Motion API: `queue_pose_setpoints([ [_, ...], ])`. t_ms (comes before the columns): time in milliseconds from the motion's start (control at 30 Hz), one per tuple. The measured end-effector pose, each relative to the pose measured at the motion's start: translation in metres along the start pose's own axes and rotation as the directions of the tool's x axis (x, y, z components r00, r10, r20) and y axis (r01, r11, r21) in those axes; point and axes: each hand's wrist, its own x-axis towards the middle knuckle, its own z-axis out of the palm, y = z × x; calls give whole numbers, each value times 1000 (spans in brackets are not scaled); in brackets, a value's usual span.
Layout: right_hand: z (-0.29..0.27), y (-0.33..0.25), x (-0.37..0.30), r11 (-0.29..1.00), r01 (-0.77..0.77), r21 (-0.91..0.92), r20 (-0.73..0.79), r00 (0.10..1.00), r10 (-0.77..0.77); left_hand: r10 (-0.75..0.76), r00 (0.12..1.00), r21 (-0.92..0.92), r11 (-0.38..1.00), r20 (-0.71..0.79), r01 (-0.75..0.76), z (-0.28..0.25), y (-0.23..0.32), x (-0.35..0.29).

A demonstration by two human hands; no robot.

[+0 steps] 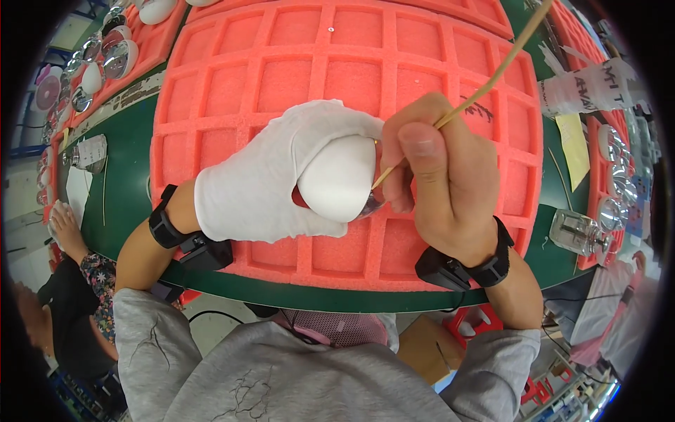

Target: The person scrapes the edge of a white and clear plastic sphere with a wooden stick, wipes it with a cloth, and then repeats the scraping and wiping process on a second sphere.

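Observation:
In a white cloth glove, my left hand is wrapped round a smooth white dome-shaped piece. The dome's rounded side faces left and up, and its open or shiny side is turned right, mostly out of sight. My bare right hand pinches a thin wooden stick like a pen. The stick's lower tip is at the right edge of the dome; whether it touches cannot be made out. Both hands are above a pink foam tray with square compartments. A black device is strapped to each wrist.
Pink trays of shiny domes stand at left and right. On the green table are a glass jar, a glass pump bottle, a translucent plastic cup and yellow paper. Another person's hand rests at far left.

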Motion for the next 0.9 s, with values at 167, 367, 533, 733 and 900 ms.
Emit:
queue_pose_setpoints([
  [167,0,-2,0,992,68,-104,67,996,-62,59,998,89,994,-12,-57,-2,0,1],
  [367,3,5,-1,999,50,4,-29,998,-50,48,999,47,998,-8,-48,-1,3,2],
  [533,0,6,3,983,167,-79,44,986,-163,24,1000,19,1000,-14,-24,-2,0,0],
  [733,-5,12,-3,971,210,-113,40,978,-207,30,999,14,999,26,-30,3,1,5],
  [900,-4,16,-2,940,285,-189,61,959,-278,-417,909,-334,855,14,398,7,17,-10],
])
